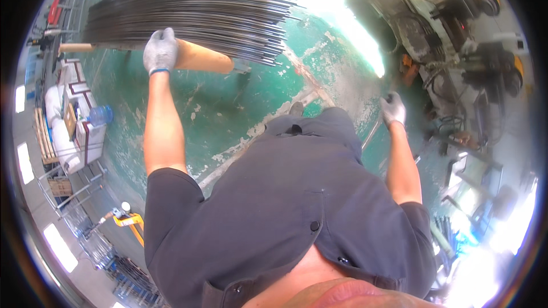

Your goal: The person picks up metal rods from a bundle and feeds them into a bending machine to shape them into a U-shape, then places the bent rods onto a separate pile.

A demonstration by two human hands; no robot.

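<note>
My left hand [160, 50], in a grey glove, rests on a wooden bar [200, 58] under a thick bundle of long dark metal rods [194, 14]. The rods lie across the bar and stretch from upper left to upper middle. My right hand [393, 109], also gloved, is closed around a thin metal rod [372, 132] that slants down beside my dark shirt. My body fills the lower middle of the view.
The floor [228, 102] is worn green paint with bare patches. Machines and cables [468, 57] stand at the right. White boxes and a water bottle [100, 115] sit at the left, with a metal rack [74, 185] and a yellow tool [128, 221] lower left.
</note>
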